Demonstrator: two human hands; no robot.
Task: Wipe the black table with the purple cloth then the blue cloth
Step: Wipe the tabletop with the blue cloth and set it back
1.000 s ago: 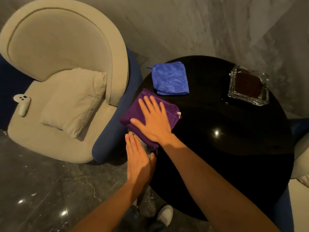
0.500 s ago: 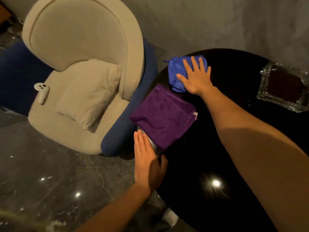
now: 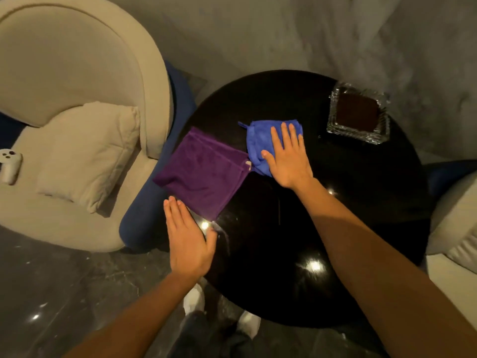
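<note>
The round black table point(image 3: 348, 228) fills the middle of the view. A folded purple cloth point(image 3: 204, 174) lies at its left edge, with nothing on it. Just right of it lies a bunched blue cloth point(image 3: 258, 138), touching the purple cloth's corner. My right hand point(image 3: 286, 156) presses flat on the blue cloth with fingers spread, covering its right half. My left hand point(image 3: 188, 239) rests flat on the table's near-left rim, fingertips just short of the purple cloth, holding nothing.
A square glass ashtray point(image 3: 357, 113) stands at the table's far right. A cream armchair point(image 3: 64, 81) with a cushion point(image 3: 87, 156) and a white controller point(image 3: 9, 164) is close on the left. Another cream seat point(image 3: 456, 228) sits to the right. My shoes point(image 3: 193, 301) show below.
My right hand left the purple cloth, reached the blue cloth at the table's far edge, and has slid it nearer and rightward toward the middle. My left hand stays at the rim.
</note>
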